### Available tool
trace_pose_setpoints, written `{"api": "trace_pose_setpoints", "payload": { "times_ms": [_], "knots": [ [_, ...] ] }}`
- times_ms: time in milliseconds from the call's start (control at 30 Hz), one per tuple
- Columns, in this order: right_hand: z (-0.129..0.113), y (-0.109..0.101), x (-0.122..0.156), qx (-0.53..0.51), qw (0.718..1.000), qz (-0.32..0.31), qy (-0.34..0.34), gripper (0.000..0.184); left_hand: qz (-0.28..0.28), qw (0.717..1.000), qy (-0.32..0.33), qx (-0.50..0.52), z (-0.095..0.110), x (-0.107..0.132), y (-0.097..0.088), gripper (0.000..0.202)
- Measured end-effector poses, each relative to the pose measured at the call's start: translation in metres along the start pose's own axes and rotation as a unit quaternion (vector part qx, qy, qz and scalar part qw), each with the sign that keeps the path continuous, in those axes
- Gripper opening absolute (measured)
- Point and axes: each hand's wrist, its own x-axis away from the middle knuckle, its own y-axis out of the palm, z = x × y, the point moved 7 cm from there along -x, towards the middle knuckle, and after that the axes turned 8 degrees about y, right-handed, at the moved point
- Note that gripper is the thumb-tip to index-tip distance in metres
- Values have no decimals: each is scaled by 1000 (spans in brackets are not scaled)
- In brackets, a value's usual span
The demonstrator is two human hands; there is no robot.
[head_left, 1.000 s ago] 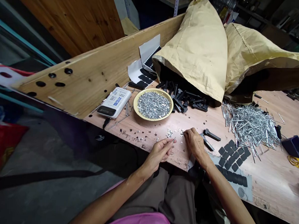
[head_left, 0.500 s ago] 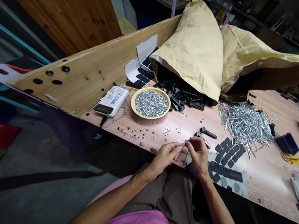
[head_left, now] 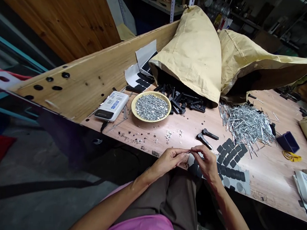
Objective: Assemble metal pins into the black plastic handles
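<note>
My left hand (head_left: 170, 159) and my right hand (head_left: 206, 162) meet at the front edge of the wooden table (head_left: 272, 176). Both pinch a thin metal pin (head_left: 188, 151) between their fingertips. Whether a small washer sits on the pin is too small to tell. Loose washers (head_left: 173, 134) lie scattered just beyond my hands. A yellow bowl (head_left: 151, 107) full of washers stands farther back. Two black T-shaped parts (head_left: 206, 137) lie to the right of the washers.
A heap of metal pins (head_left: 246, 125) covers the right middle. Two tan sacks (head_left: 196, 52) spill black parts (head_left: 181, 99) at the back. Black pads (head_left: 230, 158) on a backing sheet lie by my right hand. A white device (head_left: 112, 106) sits left of the bowl, a blue box (head_left: 288, 142) at the right.
My right hand left the loose washers on the table and came back to my left hand; both now pinch the pin near the table's front edge. The view shifted slightly right.
</note>
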Motion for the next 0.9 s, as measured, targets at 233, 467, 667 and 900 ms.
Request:
{"api": "trace_pose_setpoints", "payload": {
  "times_ms": [233, 467, 667, 900],
  "knots": [
    [6, -6, -2, -105, 990, -77, 63, 23, -118, 990, -59, 57, 2, 4, 10, 57],
    [0, -8, -4, -110, 984, -124, 62, 23, -121, 989, -49, 65, 4, 0, 11, 52],
    [-4, -10, -3, -7, 997, -75, 18, 22, -51, 996, 55, -53, 12, -2, 7, 30],
    [8, -8, 5, 15, 998, 9, 67, 20, 30, 971, 150, -181, 20, -1, 3, 25]
  ]
}}
